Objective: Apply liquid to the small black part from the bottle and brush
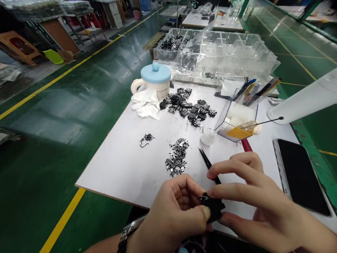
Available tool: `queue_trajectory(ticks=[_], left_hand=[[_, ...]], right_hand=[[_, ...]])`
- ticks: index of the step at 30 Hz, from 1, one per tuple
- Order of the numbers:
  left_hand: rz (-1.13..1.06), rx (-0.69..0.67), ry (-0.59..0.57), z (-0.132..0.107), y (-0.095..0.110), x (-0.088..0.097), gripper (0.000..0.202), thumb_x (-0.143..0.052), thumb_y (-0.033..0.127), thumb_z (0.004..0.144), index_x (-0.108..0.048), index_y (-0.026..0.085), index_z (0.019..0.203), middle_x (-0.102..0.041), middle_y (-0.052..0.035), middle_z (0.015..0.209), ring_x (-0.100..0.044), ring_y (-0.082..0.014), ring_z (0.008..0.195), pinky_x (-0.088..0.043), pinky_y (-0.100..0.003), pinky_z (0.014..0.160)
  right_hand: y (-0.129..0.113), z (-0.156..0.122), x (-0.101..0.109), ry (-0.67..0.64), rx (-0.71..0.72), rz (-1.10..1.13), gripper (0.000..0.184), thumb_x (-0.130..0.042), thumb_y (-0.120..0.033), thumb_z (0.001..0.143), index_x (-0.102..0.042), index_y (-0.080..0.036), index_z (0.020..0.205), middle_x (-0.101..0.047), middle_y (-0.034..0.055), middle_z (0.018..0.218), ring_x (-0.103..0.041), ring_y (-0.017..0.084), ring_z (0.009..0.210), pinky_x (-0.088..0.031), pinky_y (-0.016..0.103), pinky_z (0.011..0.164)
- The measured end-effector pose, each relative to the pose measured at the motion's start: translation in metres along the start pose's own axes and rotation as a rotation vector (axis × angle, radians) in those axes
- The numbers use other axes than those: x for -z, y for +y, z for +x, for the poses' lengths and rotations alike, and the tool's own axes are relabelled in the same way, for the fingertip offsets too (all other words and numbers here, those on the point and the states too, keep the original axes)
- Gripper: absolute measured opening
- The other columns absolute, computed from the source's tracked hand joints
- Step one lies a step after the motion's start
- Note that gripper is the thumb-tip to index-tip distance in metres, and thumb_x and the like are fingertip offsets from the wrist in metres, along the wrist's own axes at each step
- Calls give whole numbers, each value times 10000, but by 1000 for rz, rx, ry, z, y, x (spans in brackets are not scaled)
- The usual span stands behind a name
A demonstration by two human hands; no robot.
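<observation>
a person's left hand and right hand meet at the near edge of a white table, both pinched together on one small black part; the left thumb presses its near side while the right thumb and forefinger close on it from the other side. black tweezers lie on the table just beyond the part, their far tip pointing away and their near end passing under the right forefinger. just beyond the left hand sits a heap of small shiny metal pieces, and left of that heap a few thin black bits. farther from the hands, a larger pile of black parts spreads beside a white mug with a blue lid and a crumpled white cloth. right of the tweezers stand a small white cap and a tilted clear box of tools; a dark phone lies beyond the right hand. clear plastic trays stack at the table's far end.
</observation>
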State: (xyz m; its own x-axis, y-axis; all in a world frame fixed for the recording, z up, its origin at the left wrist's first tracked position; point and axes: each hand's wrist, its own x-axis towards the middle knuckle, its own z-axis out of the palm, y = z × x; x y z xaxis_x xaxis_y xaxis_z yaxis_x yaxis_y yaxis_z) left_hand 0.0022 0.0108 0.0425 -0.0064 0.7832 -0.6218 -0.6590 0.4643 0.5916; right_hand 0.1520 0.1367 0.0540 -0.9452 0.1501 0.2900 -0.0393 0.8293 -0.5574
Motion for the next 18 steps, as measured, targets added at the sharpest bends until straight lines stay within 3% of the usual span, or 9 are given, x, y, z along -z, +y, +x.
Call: queue_trajectory(ticks=[11,18], left_hand=[[99,-99,5,1,-3,4,229,-666,164,569,-490,156,715,-588,16,586,-530,-79,482,-397,-157,470],[522,-503,171,-5,-14,8,149,-637,100,670,-568,186,771,-618,18,700,-572,-121,667,-466,-198,620]], right_hand=[[4,0,-1,-6,14,-28,308,-625,-191,803,-567,-244,1100,-509,41,1164,-432,204,963,-331,357,858],[4,2,-3,-46,-12,74,338,-580,-146,815,-515,-232,1136,-561,53,1103,-499,192,953,-391,350,824]])
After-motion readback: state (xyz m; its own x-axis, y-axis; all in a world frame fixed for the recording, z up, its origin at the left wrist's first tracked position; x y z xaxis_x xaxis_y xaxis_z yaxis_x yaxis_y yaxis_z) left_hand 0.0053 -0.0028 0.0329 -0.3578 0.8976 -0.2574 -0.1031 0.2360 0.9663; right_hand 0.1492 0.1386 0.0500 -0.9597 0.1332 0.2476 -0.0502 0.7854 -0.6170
